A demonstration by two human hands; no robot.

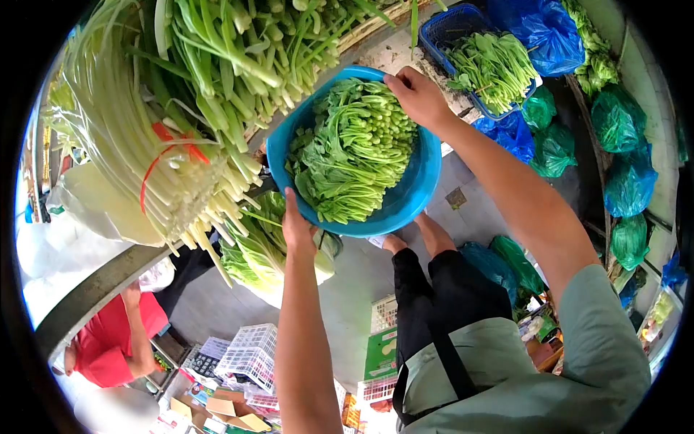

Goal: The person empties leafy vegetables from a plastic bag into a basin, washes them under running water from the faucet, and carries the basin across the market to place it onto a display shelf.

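Between my two hands is a round blue plastic basin [426, 173], tilted so that its inside faces me. A bundle of leafy greens [354, 148] with pale green stems fills much of it. My left hand [298, 230] grips the lower left rim, its thumb over the edge and most fingers hidden behind. At the upper right rim, my right hand [419, 95] is closed on the basin with its fingers over the edge. Close to the basin on the left lie long green stalks [231, 65] and a bunch of pale stalks [144, 137] tied with red string.
A blue basket [441, 32] of cut greens stands at the upper right, near blue and green plastic bags [553, 148]. Leafy cabbage [253, 249] hangs below the stalks. White crates [249, 354] and boxes stand lower left, near a person in a red shirt [119, 333].
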